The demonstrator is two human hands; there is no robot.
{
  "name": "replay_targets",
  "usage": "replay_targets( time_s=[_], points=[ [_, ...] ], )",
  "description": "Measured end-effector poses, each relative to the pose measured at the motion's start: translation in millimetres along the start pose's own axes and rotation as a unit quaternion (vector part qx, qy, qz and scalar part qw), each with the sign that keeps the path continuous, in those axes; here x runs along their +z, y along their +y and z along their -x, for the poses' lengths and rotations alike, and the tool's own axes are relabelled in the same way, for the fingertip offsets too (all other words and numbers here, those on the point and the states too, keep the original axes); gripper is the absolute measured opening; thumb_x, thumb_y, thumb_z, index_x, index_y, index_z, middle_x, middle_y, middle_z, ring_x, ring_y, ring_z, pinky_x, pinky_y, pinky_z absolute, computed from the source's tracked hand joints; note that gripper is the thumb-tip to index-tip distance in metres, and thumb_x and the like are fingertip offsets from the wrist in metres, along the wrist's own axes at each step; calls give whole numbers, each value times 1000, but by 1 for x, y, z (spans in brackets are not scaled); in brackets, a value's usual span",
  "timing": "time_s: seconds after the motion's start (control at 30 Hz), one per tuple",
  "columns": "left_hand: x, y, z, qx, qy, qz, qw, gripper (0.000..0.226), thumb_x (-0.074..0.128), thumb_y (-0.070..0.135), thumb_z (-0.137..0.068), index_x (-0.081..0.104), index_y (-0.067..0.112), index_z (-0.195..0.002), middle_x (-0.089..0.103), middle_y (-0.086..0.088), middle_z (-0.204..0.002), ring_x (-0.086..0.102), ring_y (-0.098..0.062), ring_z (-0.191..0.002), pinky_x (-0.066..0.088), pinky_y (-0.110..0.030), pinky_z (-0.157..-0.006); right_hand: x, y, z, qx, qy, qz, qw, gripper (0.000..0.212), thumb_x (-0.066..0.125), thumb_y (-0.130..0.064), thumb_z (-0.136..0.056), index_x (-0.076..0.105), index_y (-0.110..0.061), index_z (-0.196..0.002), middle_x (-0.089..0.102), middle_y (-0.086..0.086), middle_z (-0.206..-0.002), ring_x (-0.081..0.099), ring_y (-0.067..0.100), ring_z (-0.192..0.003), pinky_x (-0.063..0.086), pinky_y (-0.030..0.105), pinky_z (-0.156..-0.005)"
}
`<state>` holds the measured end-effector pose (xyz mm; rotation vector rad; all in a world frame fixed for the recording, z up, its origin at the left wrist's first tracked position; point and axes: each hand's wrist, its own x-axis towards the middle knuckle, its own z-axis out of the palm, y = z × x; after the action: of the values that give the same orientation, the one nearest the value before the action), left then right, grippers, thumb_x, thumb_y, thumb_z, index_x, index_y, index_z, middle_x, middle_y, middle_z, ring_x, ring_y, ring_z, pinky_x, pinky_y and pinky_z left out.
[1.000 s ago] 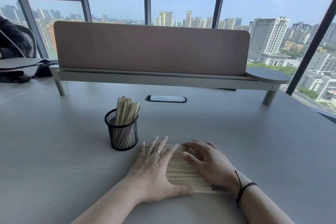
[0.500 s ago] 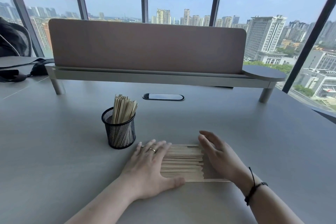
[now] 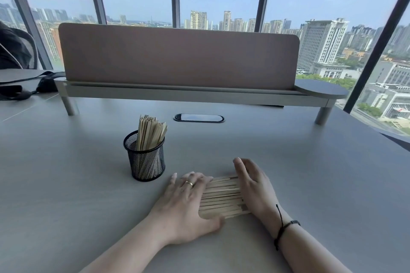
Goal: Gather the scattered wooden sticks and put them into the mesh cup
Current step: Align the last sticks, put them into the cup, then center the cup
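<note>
Several flat wooden sticks (image 3: 221, 197) lie side by side in a tight row on the grey table (image 3: 66, 184). My left hand (image 3: 186, 201) lies flat, palm down, over the row's left ends, a ring on one finger. My right hand (image 3: 255, 186) stands on its edge against the right ends, fingers straight and together. Neither hand grips a stick. A black mesh cup (image 3: 145, 157) stands upright to the upper left of my left hand, with a bundle of sticks (image 3: 149, 132) leaning in it.
A raised shelf with a brown divider panel (image 3: 177, 60) spans the back of the table, on short legs. An oval cable port (image 3: 198, 117) sits in the tabletop behind the cup. A dark bag with straps (image 3: 26, 88) lies at far left. Windows show a city.
My right hand lifted off the top of the sticks, turned onto its edge and pushed their right ends leftward. The row is now narrower and more even between both hands.
</note>
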<state>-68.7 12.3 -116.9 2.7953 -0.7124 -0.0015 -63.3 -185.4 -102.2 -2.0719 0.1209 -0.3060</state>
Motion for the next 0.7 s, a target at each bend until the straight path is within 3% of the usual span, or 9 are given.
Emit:
replay_targets(
  time_s=[0.17, 0.27, 0.33, 0.4, 0.53, 0.6, 0.7],
  points=[
    [2, 0, -2, 0, 28, 16, 999, 107, 42, 94, -69, 20, 32, -153, 25, 14, -157, 14, -7, -149, -1, -42, -125, 22, -8, 8, -23, -45, -68, 996, 28, 49, -56, -95, 62, -35, -109, 65, -18, -116, 55, -3, -114, 41, 24, -96],
    [1, -1, -3, 9, 50, 46, 998, 97, 47, 88, -73, 29, 32, -150, 35, 17, -150, 26, -4, -143, 5, -40, -124, 15, -9, 9, -17, -28, -111, 993, 26, 49, -51, -96, 64, -34, -109, 64, -21, -115, 53, -11, -110, 41, 21, -95],
    [2, -3, -3, 26, 79, 54, 995, 84, 47, 81, -79, 40, 31, -146, 46, 17, -141, 38, -6, -134, 19, -39, -121, 7, -7, 6, -2, -3, -117, 993, 29, 47, -51, -97, 64, -32, -110, 64, -21, -114, 54, -10, -109, 41, 18, -91],
    [4, -3, -3, 46, 101, 48, 993, 73, 46, 74, -84, 48, 29, -141, 52, 14, -134, 45, -10, -127, 30, -33, -114, 1, -4, 4, 6, 0, -76, 997, 34, 44, -56, -96, 62, -33, -114, 63, -19, -116, 55, -2, -111, 42, 17, -87],
    [5, -1, -3, 51, 96, 63, 992, 70, 40, 71, -84, 51, 30, -140, 52, 12, -129, 44, -9, -122, 36, -26, -105, 2, 1, 5, -37, -70, 113, 990, 48, 35, -63, -94, 58, -33, -124, 63, -15, -124, 52, 8, -120, 39, 32, -102],
    [6, 0, -2, 52, 95, 58, 992, 66, 40, 69, -84, 52, 32, -137, 52, 11, -125, 44, -10, -119, 38, -29, -104, 7, 2, 8, -91, -111, 208, 967, 53, 32, -64, -94, 54, -33, -131, 57, -16, -132, 44, 6, -126, 31, 29, -110],
    [7, 2, -2, 52, 105, 50, 992, 58, 39, 63, -86, 58, 30, -129, 56, 8, -121, 49, -14, -114, 41, -32, -102, 9, 4, 10, -121, -156, 220, 955, 61, 29, -72, -90, 53, -36, -132, 52, -18, -134, 41, 2, -128, 30, 20, -106]
  ],
)
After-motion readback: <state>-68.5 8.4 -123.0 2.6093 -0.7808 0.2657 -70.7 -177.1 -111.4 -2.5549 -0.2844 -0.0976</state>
